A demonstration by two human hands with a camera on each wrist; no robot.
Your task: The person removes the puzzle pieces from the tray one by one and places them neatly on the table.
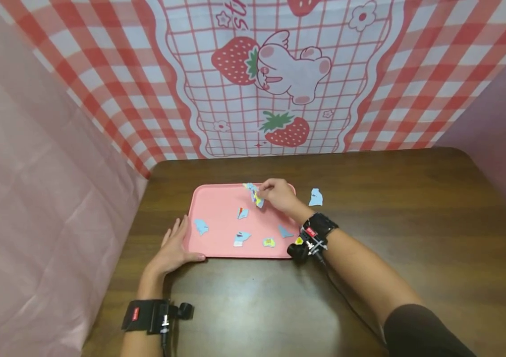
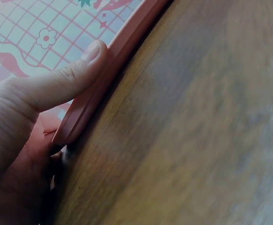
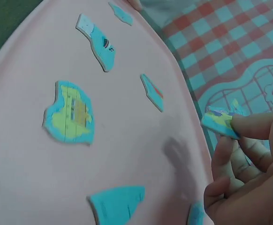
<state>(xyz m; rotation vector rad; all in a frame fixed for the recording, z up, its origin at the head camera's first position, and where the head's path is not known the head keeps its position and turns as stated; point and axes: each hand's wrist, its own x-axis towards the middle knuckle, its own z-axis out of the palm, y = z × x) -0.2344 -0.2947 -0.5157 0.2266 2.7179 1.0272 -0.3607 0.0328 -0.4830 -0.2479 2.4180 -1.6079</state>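
My right hand [image 1: 279,194] pinches a blue and yellow puzzle piece [image 3: 219,121] between thumb and fingers, above the far edge of the pink tray [image 1: 221,198]. In the right wrist view, the right hand [image 3: 254,164] is raised, with its shadow on the tray. My left hand [image 1: 172,252] lies at the tray's near-left corner, its fingers spread along the left side. The left thumb [image 2: 64,84] rests on the rim, out straight. Several loose pieces lie apart in the tray, among them a yellow-green one [image 1: 268,242] and one with red [image 1: 243,213].
One light blue piece [image 1: 316,197] lies on the brown wooden table [image 1: 395,208], right of the tray. A checked strawberry cloth [image 1: 288,99] hangs behind the table. A cable [image 1: 346,302] runs from the right wrist camera toward the table's near side.
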